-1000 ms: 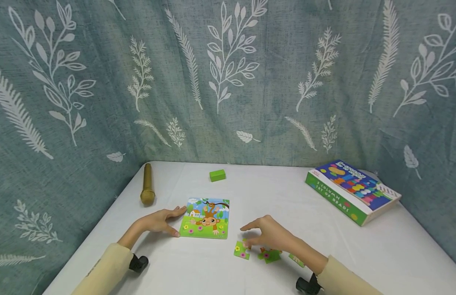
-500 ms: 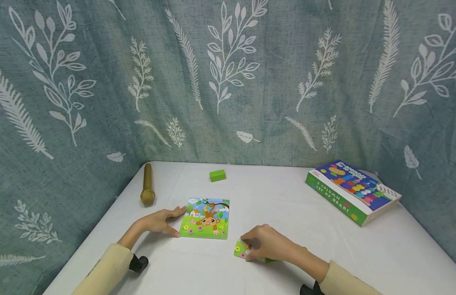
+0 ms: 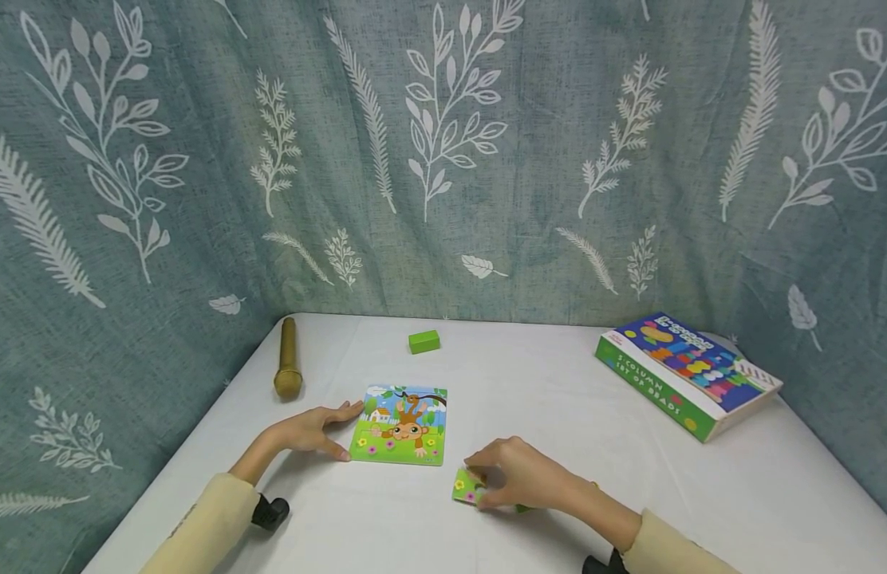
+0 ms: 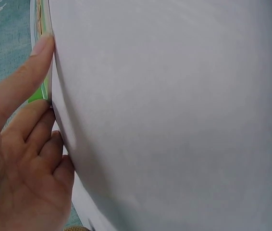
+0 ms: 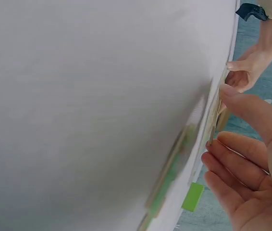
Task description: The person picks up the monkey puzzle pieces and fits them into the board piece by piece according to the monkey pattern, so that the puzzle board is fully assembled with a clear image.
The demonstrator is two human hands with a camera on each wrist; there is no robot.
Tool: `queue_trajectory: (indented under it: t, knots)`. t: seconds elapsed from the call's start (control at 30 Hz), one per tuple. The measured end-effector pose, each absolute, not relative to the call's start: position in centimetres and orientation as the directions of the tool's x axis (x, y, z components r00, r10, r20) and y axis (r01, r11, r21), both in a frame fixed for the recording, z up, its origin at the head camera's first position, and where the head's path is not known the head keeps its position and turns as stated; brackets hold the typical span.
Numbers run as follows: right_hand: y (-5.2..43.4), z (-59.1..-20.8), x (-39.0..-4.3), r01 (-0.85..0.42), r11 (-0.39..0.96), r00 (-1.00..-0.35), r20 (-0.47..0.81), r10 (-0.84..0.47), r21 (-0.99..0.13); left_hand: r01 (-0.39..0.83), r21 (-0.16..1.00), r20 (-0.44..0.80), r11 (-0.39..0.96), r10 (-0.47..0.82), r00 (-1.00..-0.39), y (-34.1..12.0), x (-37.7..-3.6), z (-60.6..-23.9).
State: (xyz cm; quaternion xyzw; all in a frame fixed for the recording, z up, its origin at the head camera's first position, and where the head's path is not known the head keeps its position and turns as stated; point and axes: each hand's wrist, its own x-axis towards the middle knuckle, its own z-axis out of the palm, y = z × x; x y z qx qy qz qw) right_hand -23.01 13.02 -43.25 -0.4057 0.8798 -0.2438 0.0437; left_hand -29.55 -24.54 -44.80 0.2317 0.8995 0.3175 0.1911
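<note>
Three sides of your setup are hung with blue-green cloth (image 3: 537,119) printed with white leaf sprigs, and it runs out of shot at the top and both sides. Under it you've got a white-covered table (image 3: 530,367) with faint creases; its near edge is cut off. Biggest thing on it is the bead-set box (image 3: 687,375) at the far right, lying flat and angled. Your cream sleeves (image 3: 206,518) run off the bottom, and the black wrist camera by the right one is partly cropped. Your left hand (image 3: 310,430) has thumb and index finger spread along the left edge of the monkey puzzle board (image 3: 400,434), which lies flat left of centre; the left wrist view only gets a sliver of that board. Your right hand (image 3: 510,478) is pinching a flowered puzzle piece (image 3: 463,487) to the board's lower right, and covers a good bit of it. Behind the board on the left lies a gold microphone-shaped thing (image 3: 288,363), and well back near the middle, a green block (image 3: 424,342). Smallest is a green scrap (image 3: 523,508) poking out under your right hand, mostly hidden; the right wrist view shows blurry green-edged pieces (image 5: 167,175), and I can't make out their pictures.
</note>
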Motion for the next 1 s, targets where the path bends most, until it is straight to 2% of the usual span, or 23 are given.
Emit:
queue_trajectory:
  t: [0.4,0.77,1.0]
  knots:
    - [10.8,-42.2,-24.0,-0.749,0.454,-0.608,0.230,-0.759,-0.482,0.292,0.661,-0.195,0.692,0.534,-0.823,-24.5,-29.5,-44.7]
    - [7.3,-41.7,-25.9,-0.793,0.426,-0.566,0.268,-0.780,-0.435,0.287,0.655,-0.196,0.699,0.524,-0.829,-24.5,-29.5,-44.9]
    - [5.1,-41.9,-27.0,-0.787,0.398,-0.558,0.267,-0.786,-0.471,0.308,0.663,-0.186,0.682,0.549,-0.815,-24.7,-29.7,-45.1]
